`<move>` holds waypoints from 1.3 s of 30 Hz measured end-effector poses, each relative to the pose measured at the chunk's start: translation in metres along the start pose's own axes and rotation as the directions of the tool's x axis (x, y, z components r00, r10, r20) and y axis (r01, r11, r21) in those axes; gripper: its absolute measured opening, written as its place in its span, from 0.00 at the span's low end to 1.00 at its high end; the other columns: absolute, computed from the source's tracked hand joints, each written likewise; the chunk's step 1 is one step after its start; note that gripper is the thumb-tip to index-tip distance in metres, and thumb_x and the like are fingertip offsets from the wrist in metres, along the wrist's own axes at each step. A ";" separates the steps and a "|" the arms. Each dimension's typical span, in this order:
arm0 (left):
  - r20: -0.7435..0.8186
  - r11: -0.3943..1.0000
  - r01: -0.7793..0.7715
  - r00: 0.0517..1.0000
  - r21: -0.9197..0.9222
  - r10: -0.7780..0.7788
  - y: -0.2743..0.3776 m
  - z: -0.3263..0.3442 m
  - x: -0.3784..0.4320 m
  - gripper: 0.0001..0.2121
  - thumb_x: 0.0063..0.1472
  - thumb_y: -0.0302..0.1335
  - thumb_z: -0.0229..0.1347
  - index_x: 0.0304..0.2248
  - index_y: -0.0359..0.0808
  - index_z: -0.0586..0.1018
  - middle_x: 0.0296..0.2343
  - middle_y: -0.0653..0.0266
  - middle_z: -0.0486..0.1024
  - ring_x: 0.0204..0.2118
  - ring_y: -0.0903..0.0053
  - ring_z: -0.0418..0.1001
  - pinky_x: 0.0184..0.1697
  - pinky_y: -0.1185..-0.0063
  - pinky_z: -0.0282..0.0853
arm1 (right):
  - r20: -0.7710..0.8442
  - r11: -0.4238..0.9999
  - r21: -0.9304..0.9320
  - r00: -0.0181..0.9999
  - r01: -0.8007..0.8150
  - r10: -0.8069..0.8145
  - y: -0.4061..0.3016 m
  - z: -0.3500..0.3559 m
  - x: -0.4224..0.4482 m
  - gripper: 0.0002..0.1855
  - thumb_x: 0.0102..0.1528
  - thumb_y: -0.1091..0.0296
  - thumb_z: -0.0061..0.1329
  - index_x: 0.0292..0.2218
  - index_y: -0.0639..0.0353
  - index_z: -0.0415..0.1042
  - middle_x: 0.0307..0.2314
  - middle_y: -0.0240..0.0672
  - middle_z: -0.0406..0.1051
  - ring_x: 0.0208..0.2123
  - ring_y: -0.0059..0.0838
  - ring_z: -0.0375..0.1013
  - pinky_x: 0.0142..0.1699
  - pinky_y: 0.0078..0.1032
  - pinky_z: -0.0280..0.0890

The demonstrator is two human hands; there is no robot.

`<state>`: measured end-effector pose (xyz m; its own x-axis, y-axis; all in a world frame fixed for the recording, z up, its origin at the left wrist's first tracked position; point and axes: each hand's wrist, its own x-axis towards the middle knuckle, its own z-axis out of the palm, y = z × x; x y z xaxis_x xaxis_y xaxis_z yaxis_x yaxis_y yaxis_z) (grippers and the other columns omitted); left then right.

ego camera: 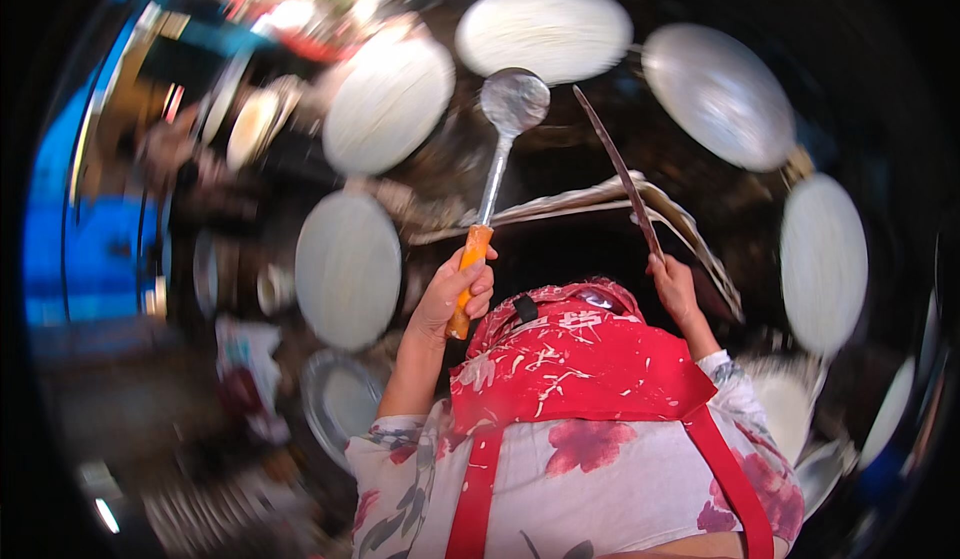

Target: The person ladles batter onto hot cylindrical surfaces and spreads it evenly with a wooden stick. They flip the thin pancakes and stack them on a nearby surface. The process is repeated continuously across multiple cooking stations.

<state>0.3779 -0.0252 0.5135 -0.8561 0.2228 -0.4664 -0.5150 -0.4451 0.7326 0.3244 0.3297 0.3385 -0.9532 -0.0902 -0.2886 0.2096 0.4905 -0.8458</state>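
Note:
My left hand (452,292) grips the orange handle of a metal ladle (514,102). The ladle's round bowl is raised in front of me, close to the near edge of a round white-topped pan (546,30) at the back. Held in my right hand (674,289) is a long, thin, dark flat stick (619,171), its tip pointing up and away from me. Between the two tools and my body runs a pale, crusted curved edge (559,202). My red apron (577,371) is splashed with dried white matter.
Around me stand more round white-topped pans, at left (349,270), upper left (390,105) and right (823,262). A shiny domed metal lid (718,97) sits at the upper right. A metal basin (341,401) is at the lower left. Motion blurs the outer surroundings.

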 end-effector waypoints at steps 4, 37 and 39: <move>-0.232 0.929 -0.249 0.954 -0.273 0.188 -0.051 -0.028 -0.090 0.14 0.65 0.37 0.44 0.44 0.38 0.64 0.16 0.73 0.58 0.10 0.90 0.55 0.13 0.88 0.52 | 0.362 0.969 -0.156 0.924 0.191 -0.124 -0.027 0.035 0.024 0.20 0.58 0.53 0.41 0.25 0.63 0.70 0.15 0.44 0.67 0.20 0.40 0.68 0.28 0.32 0.60; -0.639 0.302 -0.577 0.749 -0.759 -0.174 -0.322 -0.267 -0.363 0.14 0.63 0.42 0.46 0.32 0.38 0.67 0.13 0.74 0.56 0.11 0.84 0.58 0.14 0.83 0.57 | 0.818 0.682 -0.302 0.549 0.666 -0.174 -0.187 0.249 -0.103 0.15 0.59 0.60 0.41 0.26 0.62 0.67 0.18 0.50 0.66 0.22 0.50 0.68 0.27 0.36 0.61; -0.649 -0.142 -0.634 0.747 -0.760 0.145 -0.309 -0.243 -0.353 0.15 0.65 0.41 0.43 0.33 0.35 0.66 0.13 0.74 0.56 0.11 0.86 0.57 0.14 0.83 0.57 | 0.824 0.701 -0.270 0.535 0.661 -0.188 -0.186 0.262 -0.100 0.15 0.59 0.60 0.41 0.26 0.62 0.67 0.17 0.50 0.66 0.21 0.49 0.67 0.27 0.35 0.61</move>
<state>0.8496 -0.1774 0.3313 -0.6849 -0.4614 -0.5639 0.6495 -0.7373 -0.1857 0.4380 0.0201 0.4070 -0.3700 -0.8542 -0.3653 -0.5416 0.5178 -0.6623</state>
